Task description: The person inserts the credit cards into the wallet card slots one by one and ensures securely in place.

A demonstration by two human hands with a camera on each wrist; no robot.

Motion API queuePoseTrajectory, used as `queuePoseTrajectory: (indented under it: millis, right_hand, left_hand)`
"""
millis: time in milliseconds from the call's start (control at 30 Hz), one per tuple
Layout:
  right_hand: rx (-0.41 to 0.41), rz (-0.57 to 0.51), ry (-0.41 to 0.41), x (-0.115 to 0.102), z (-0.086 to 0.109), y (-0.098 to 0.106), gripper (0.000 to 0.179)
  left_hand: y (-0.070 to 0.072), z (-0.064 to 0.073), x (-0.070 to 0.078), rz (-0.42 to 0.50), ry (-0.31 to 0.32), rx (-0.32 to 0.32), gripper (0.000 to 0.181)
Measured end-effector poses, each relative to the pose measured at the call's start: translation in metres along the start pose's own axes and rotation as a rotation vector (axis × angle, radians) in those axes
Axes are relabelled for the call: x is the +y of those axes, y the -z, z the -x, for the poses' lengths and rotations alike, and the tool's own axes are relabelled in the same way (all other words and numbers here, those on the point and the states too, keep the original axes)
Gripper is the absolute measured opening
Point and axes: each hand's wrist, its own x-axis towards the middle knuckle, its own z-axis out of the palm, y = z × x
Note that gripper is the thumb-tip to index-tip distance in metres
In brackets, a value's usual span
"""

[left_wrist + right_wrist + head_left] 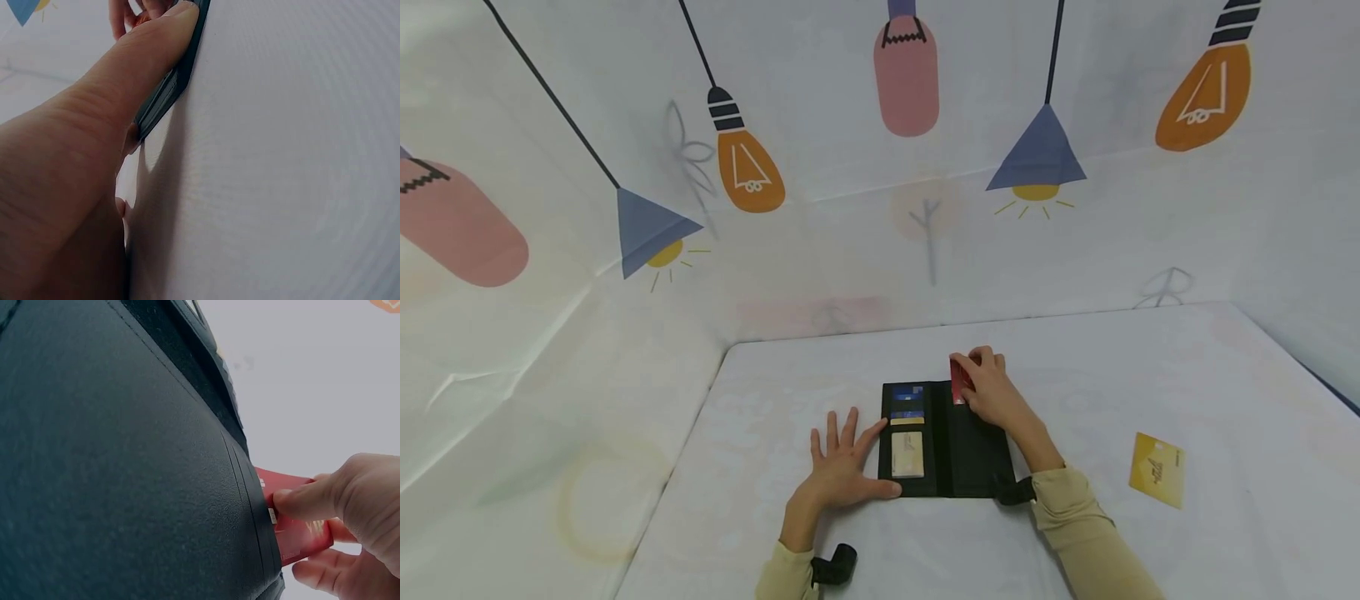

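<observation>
A dark card wallet (981, 454) lies unfolded on the white table. Blue cards (907, 393) and a pale yellow card (907, 454) fill slots in its left half. My right hand (996, 396) pinches a red card (299, 534) between thumb and fingers at the top of the right half. In the right wrist view the card's inner end meets the slot edges of the wallet. My left hand (842, 471) spreads its fingers at the wallet's left side, the thumb resting on the lower left corner and the index fingertip at the left edge.
A yellow card (1157, 469) lies by itself on the table to the right of my right forearm. The white table (1247, 392) meets a wall sheet (850, 250) printed with lamps and bulbs at its back and left.
</observation>
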Motion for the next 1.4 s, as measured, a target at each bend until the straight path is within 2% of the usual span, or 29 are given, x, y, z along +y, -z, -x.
queuePoseTrajectory:
  millis: [233,633,967,1400]
  right_hand:
    - [-0.061,-0.008,-0.033,0.0,0.002,-0.002,0.048]
    - [-0.08,0.002,-0.057,-0.006,0.007,0.007,0.049]
    - [-0.105,-0.002,-0.012,-0.002,0.013,0.006,0.035]
    - [-0.196,-0.035,-0.057,-0.002,0.022,0.012,0.053]
  left_hand:
    - [0.002,0.002,0.0,-0.008,-0.003,0.009,0.099]
    - [-0.001,0.001,-0.001,-0.012,0.004,0.011,0.099]
    - [-0.001,0.0,-0.002,-0.022,-0.001,0.015,0.099]
    - [-0.003,0.0,-0.001,-0.007,0.009,0.017,0.099]
